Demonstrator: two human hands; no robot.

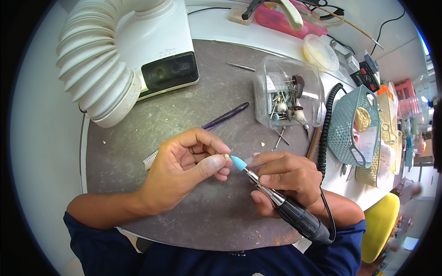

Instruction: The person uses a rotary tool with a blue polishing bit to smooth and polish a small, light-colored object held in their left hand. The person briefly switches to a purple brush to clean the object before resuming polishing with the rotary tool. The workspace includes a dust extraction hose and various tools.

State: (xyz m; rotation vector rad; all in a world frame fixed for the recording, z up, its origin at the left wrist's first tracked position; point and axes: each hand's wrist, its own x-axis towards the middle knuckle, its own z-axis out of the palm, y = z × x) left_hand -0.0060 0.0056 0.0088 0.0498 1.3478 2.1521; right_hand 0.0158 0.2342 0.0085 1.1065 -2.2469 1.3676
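Note:
Between the thumb and fingers of my left hand (pixel 189 163) is a small pale, tooth-like piece (pixel 226 157), mostly covered by the fingertips. My right hand (pixel 290 179) grips a black and silver rotary handpiece (pixel 294 214), slanting up to the left. Its pointed light blue polishing tip (pixel 238 163) meets or nearly meets the small piece; I cannot tell whether they touch. Just behind my left hand lies a purple-handled brush (pixel 225 116), its pale bristles (pixel 151 159) showing on the other side of the wrist.
A clear plastic box (pixel 262 99) of burs and polishing bits stands behind my right hand, with loose burs (pixel 280 137) before it. A white ribbed hose (pixel 92 64) and a white machine (pixel 170 27) occupy the back left. A coiled black cord (pixel 328 124) and baskets (pixel 352 124) line the right.

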